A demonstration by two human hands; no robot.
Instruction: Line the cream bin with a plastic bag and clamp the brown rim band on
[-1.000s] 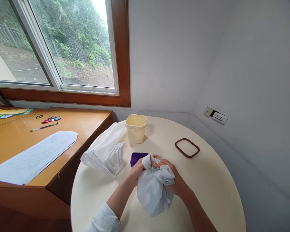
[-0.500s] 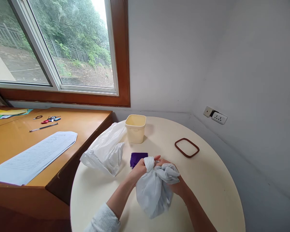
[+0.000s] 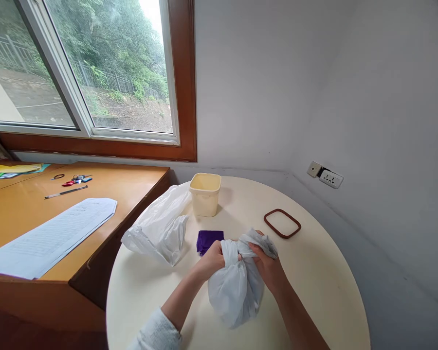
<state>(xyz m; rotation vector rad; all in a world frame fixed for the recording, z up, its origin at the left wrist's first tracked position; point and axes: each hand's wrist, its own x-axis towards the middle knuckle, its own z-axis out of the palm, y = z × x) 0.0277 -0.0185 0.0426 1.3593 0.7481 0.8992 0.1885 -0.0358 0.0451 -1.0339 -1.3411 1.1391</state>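
Observation:
Between my hands is a filled white plastic bag, its neck twisted together near the front middle of the round table. My left hand is closed on a folded strip of the bag's neck at the left. With fingers and thumb pinched, my right hand grips the bunched plastic at the upper right. The bag hides some fingertips and whatever is inside it. Just beyond my left hand lies a folded purple bag or cloth.
On the round table stand a cream plastic bin at the back and a crumpled white plastic bag at the left. A brown rounded frame lies at the right. The wooden desk holds papers, a pen and keys.
My right hand has shifted slightly right and turned, pulling the bunched plastic up and outward. My left hand still grips the neck, now drawn into a tighter twist.

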